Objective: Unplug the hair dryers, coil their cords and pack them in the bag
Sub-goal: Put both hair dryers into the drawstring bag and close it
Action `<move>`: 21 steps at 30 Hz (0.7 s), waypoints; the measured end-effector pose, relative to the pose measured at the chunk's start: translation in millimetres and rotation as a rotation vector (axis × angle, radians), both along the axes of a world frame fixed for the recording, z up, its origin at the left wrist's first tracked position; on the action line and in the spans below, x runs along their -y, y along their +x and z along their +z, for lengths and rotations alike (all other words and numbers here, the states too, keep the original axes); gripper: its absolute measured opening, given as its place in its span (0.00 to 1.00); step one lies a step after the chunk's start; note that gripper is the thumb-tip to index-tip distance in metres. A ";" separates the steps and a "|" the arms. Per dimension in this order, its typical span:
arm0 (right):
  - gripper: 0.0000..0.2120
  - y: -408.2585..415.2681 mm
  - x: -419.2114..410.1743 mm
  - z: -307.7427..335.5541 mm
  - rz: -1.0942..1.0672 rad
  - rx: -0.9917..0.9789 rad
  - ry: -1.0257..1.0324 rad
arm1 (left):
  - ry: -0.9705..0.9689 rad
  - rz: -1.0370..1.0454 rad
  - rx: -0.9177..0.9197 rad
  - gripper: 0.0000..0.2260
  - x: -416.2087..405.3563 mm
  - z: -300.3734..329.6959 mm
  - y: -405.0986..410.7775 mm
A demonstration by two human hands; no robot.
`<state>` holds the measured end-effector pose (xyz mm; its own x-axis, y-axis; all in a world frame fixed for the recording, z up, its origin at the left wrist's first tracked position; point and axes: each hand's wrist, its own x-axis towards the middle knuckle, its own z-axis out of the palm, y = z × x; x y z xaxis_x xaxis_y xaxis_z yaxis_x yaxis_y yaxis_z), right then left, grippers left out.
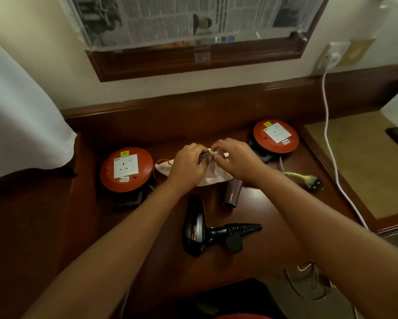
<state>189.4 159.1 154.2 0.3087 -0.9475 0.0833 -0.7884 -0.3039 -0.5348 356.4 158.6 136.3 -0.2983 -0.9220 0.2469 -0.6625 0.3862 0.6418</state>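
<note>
Dark wooden desk [251, 261] fills your view, with a black hair dryer [194, 227] lying nearest you, its cord coiled at the handle. Just beyond it, a brown hair dryer [233, 195] pokes from under the white cloth bag [213, 177]. Your left hand [187, 164] and right hand [236, 158] both pinch a bundled cord [213, 154] above that bag, fingers curled. Orange cord reels [126, 169] flank the bag; a white cable [329, 139] runs to the wall socket beyond.

Bag [213, 174] between two cord reels [126, 169] on the desk [262, 254], hair dryer [194, 227] nearer, before it.
</note>
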 end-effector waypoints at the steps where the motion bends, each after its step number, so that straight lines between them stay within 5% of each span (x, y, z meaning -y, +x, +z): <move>1: 0.11 -2.8 0.4 4.9 0.019 -0.018 -0.025 | -0.013 -0.011 0.000 0.06 -1.5 5.2 -2.0; 8: 0.05 -27.7 5.4 31.1 0.126 -0.072 -0.120 | -0.096 -0.025 0.018 0.03 0.5 32.9 -25.9; 21: 0.02 -67.7 14.4 24.3 0.072 0.143 -0.197 | -0.141 0.086 -0.058 0.03 3.8 38.3 -69.0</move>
